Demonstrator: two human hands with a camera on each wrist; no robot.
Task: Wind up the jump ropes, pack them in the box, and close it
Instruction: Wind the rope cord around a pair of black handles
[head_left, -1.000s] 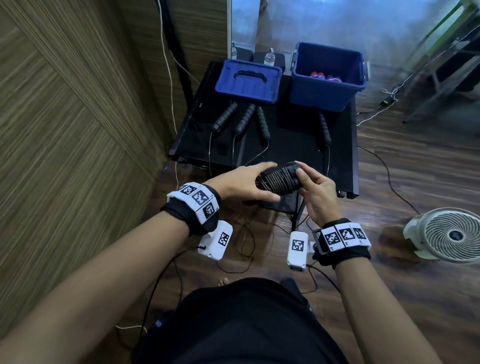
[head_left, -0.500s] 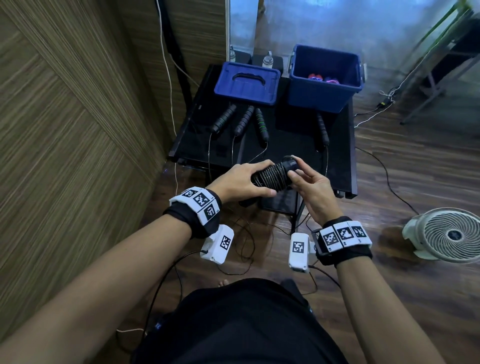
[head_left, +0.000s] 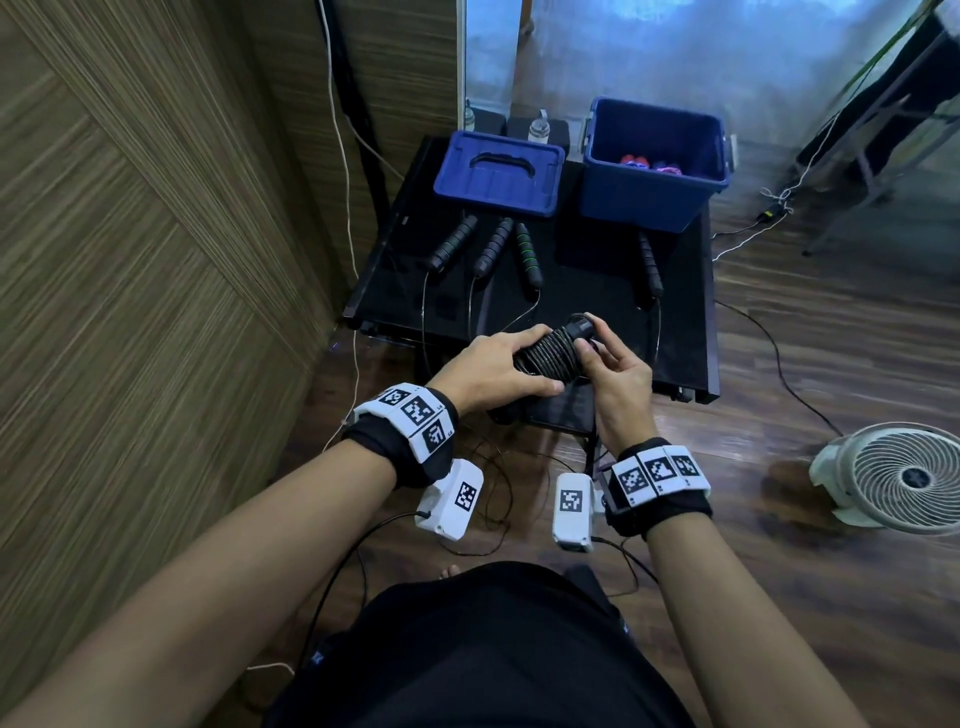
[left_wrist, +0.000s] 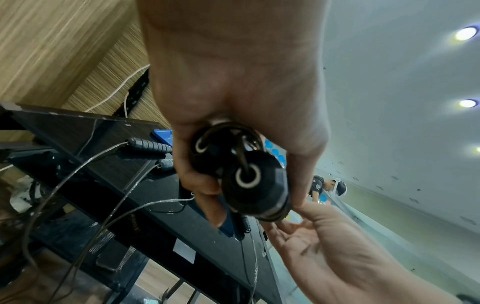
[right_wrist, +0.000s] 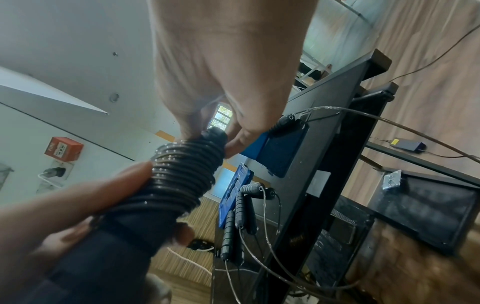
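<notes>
A black jump rope (head_left: 551, 351) with its cord coiled round both handles is held over the table's near edge. My left hand (head_left: 493, 366) grips the lower half of the wound bundle (left_wrist: 244, 174). My right hand (head_left: 605, 358) pinches the bundle's upper tip (right_wrist: 213, 133) with thumb and fingers. Several unwound black rope handles (head_left: 496, 247) lie on the black table (head_left: 582, 296), and their cords hang over the front edge. At the back stand the open blue box (head_left: 652, 166) with coloured things inside and its blue lid (head_left: 498, 171) lying to the left.
A wood-panel wall (head_left: 156, 234) runs along the left. Loose cables (head_left: 779, 358) trail on the wooden floor, and a white fan (head_left: 898, 475) sits at the right. Two small bottles (head_left: 537, 127) stand behind the lid.
The wound rope has tilted and shifted slightly away from me. My right hand has slid up from the coil's side to the handle tip. The left hand's grip is unchanged.
</notes>
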